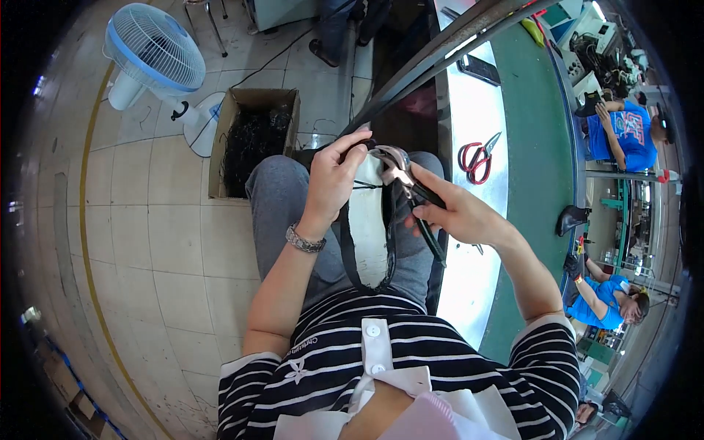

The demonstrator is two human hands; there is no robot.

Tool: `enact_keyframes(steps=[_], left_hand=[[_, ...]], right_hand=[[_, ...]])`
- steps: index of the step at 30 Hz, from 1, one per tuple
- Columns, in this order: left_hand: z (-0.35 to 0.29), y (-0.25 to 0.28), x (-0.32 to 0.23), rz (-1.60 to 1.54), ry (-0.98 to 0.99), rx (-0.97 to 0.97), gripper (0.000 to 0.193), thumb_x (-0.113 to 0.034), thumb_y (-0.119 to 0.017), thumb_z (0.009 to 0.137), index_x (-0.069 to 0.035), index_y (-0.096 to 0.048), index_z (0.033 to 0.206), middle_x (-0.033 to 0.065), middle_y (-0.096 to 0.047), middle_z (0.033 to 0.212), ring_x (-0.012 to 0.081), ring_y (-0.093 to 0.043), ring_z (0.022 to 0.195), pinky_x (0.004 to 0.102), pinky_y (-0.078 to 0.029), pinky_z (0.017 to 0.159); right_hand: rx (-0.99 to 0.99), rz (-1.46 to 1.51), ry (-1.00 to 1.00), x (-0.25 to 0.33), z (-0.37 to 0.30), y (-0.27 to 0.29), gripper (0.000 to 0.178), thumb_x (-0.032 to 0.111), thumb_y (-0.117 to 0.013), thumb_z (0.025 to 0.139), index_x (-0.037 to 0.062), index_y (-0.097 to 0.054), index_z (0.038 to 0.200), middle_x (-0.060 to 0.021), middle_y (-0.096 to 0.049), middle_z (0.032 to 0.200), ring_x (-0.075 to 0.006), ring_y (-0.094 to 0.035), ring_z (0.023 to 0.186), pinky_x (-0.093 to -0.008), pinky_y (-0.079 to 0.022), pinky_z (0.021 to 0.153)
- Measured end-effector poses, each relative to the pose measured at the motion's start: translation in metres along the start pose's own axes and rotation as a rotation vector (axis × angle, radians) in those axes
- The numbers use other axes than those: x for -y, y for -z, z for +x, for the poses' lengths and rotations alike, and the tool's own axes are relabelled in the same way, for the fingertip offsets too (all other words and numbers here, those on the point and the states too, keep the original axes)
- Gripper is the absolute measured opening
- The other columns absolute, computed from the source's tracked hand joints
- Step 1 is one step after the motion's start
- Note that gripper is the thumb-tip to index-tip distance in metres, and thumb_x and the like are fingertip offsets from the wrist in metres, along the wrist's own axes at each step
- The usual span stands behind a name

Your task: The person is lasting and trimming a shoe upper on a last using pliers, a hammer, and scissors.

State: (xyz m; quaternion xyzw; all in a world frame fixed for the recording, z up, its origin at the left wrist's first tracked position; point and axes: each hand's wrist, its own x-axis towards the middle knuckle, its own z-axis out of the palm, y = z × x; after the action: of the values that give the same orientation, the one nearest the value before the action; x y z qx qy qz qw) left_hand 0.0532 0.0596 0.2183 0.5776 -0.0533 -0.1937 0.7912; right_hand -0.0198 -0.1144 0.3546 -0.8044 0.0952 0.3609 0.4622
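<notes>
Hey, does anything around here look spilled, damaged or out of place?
Little stands out. Small dark bits lie scattered on the floor tiles at lower left, away from the cardboard box of black scraps, so they look stray. I see no spill, and nothing looks askew about the pincers in the right hand.

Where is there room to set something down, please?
The metal ledge is bare between smartphone and red-handled scissors, as is the green belt alongside. Crowded: the lap, where the left hand holds a shoe, the right hand pincers.

Shoe white-bottomed, black-edged; pliers silver, dark-handled; scissors red-handled; worktop green; shirt black, white-striped.
</notes>
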Motion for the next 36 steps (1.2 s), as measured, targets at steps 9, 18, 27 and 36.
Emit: enact_keyframes(steps=[9,18,27,36], left_hand=[[0.003,0.007,-0.003,0.108,-0.050,0.085,0.029,-0.009,-0.053,0.095,-0.001,-0.062,0.122,0.0022,-0.065,0.116,0.0062,-0.057,0.098,0.0200,-0.044,0.087],[0.002,0.017,0.000,0.109,0.012,0.144,0.033,-0.011,-0.054,0.093,0.000,-0.059,0.124,0.0092,-0.062,0.126,0.0088,-0.057,0.103,0.0218,-0.044,0.087],[0.000,0.020,-0.004,0.159,-0.043,0.171,0.036,-0.009,-0.056,0.091,0.000,-0.058,0.126,0.0090,-0.064,0.123,0.0091,-0.058,0.100,0.0226,-0.044,0.087],[0.009,0.023,-0.008,0.125,0.040,0.222,0.037,-0.009,-0.056,0.092,0.000,-0.057,0.128,0.0009,-0.064,0.108,0.0045,-0.056,0.089,0.0199,-0.045,0.079]], right_hand=[[-0.692,-0.199,0.442,0.019,0.015,-0.011,0.063,0.005,-0.053,0.093,0.0122,-0.026,0.149,-0.0140,-0.064,0.076,-0.0222,-0.065,0.061,-0.0356,-0.053,0.059],[-0.593,-0.579,0.554,0.011,0.022,-0.017,0.069,0.012,-0.054,0.093,0.0148,-0.018,0.151,-0.0206,-0.064,0.069,-0.0356,-0.064,0.057,-0.0426,-0.049,0.050],[-0.602,-0.650,0.557,0.008,0.021,-0.017,0.070,0.014,-0.055,0.093,0.0196,-0.017,0.152,-0.0199,-0.064,0.072,-0.0307,-0.063,0.054,-0.0354,-0.052,0.051],[-0.422,-0.726,0.312,0.003,0.026,-0.014,0.071,0.011,-0.059,0.089,0.0148,-0.022,0.150,-0.0189,-0.064,0.071,-0.0328,-0.063,0.056,-0.0404,-0.050,0.053]])
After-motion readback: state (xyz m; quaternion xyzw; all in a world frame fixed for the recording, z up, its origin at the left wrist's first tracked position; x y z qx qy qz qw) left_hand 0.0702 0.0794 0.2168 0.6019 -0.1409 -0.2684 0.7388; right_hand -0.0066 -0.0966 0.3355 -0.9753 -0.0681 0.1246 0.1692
